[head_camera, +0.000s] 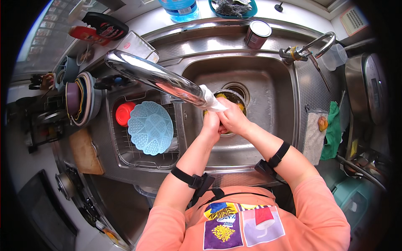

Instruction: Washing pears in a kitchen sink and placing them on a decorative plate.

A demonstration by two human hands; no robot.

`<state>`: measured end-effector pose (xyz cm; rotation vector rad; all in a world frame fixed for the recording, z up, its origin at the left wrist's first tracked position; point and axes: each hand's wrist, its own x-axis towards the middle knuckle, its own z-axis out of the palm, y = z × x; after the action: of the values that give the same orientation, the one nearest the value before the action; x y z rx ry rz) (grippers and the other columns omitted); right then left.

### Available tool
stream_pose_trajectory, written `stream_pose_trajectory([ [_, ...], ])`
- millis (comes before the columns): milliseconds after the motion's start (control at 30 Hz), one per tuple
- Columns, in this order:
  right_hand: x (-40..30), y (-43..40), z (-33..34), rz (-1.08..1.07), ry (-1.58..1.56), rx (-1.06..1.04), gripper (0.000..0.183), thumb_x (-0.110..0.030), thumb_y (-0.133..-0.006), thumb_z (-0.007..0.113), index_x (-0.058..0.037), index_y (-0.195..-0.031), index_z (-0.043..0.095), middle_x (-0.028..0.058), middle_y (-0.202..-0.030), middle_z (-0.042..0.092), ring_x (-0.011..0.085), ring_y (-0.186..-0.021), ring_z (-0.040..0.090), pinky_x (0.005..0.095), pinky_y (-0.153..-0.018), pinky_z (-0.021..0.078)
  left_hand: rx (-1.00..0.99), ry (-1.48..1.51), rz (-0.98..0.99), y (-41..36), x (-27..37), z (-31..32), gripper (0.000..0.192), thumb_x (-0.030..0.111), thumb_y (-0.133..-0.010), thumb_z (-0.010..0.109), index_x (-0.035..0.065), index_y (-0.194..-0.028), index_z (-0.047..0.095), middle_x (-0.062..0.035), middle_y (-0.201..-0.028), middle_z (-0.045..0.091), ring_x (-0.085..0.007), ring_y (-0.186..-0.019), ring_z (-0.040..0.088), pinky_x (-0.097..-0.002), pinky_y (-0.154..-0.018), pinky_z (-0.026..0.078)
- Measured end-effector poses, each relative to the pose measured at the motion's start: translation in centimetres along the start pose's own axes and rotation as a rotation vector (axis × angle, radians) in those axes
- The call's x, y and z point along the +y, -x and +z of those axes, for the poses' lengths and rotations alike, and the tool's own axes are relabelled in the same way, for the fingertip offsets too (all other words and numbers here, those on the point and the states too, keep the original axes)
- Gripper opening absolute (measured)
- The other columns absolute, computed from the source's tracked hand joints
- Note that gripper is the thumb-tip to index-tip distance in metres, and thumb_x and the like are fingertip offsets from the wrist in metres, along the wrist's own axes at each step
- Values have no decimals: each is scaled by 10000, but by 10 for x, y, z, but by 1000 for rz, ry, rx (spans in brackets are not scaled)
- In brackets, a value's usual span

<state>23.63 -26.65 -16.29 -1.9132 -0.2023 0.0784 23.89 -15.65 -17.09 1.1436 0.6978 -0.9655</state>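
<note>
My left hand (211, 123) and my right hand (233, 114) meet close together under the chrome faucet spout (157, 80). Both are above a round metal pot (247, 113) in the sink basin (260, 84). White material (208, 98) covers the spout's end and touches or overlaps my right hand. Inside the pot are dark liquid and yellow pieces (241, 106) that look like food. My fingers are mostly hidden, so anything between them cannot be made out.
Left of the basin, a wire rack (119, 150) holds a light blue openwork basket (151, 128) and a red container (125, 113). A can (258, 34) stands behind the sink. To the right are a second tap (293, 55), a grey cloth (314, 138) with a yellow-brown item (322, 123), and a green cloth (332, 133).
</note>
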Motion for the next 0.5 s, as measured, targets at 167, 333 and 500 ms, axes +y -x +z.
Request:
stream_pose_trajectory([
  [167, 16, -6, 16, 305, -151, 235, 340, -242, -938, 400, 34, -857, 582, 219, -786, 625, 384, -756, 610, 433, -685, 472, 85, -140, 289, -13, -20, 8, 615, 549, -957, 239, 65, -1280, 440, -91, -1101, 568, -185, -966, 570, -317, -792, 481],
  [333, 41, -10, 37, 617, -402, 322, 406, -277, -958, 345, 18, -843, 600, 208, -848, 638, 331, -806, 624, 402, -723, 469, 279, -391, 726, -20, -29, 1, 533, 450, -980, 307, 17, -1258, 448, -102, -1165, 540, -198, -1048, 526, -317, -932, 402],
  [500, 39, 2, 41, 589, -335, 33, 538, -435, -961, 259, 26, -1156, 458, 264, -1151, 544, 389, -1125, 491, 411, -930, 382, 163, -149, 649, 1, -6, 3, 437, 363, -993, 342, -5, -1147, 521, -114, -1103, 567, -194, -992, 540, -317, -902, 416],
])
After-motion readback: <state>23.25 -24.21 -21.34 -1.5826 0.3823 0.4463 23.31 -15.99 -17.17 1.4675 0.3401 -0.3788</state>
